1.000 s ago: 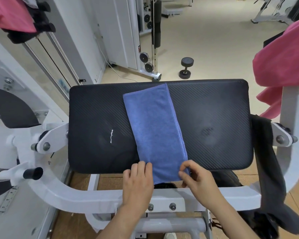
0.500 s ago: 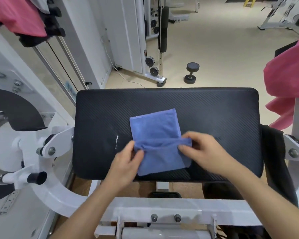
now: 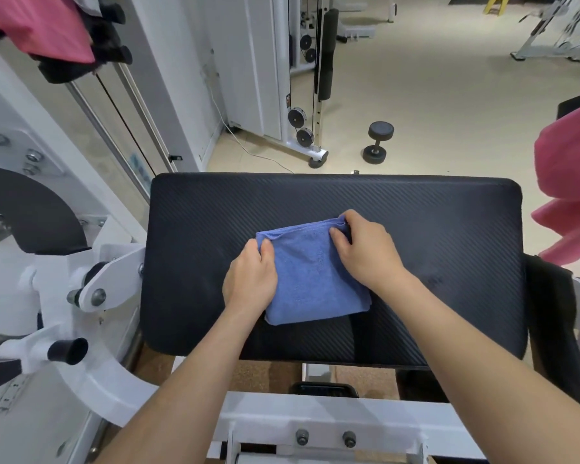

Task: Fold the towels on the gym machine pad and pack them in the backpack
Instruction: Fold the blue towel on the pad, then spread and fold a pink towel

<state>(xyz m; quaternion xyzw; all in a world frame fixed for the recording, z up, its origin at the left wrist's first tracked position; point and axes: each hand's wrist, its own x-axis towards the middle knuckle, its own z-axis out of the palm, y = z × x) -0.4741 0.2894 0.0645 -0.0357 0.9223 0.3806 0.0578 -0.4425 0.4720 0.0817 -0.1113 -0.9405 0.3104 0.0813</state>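
A blue towel [image 3: 310,279] lies folded into a small rectangle in the middle of the black machine pad [image 3: 432,236]. My left hand [image 3: 250,279] pinches the towel's far left corner, with the rest of the hand over its left edge. My right hand [image 3: 365,249] pinches the far right corner, fingers curled over the folded edge. Both hands hold the top layer down at the far edge. No backpack can be told apart for certain in this view.
Pink towels hang at the right [image 3: 570,182] and at the top left [image 3: 37,25]. A dark cloth or strap [image 3: 553,323] hangs off the pad's right end. White machine frame [image 3: 91,370] surrounds the pad. A dumbbell [image 3: 377,142] lies on the floor beyond.
Both hands carried the towel's near end away from me over the far half, folding the long strip in two. The hands now sit at the far corners.
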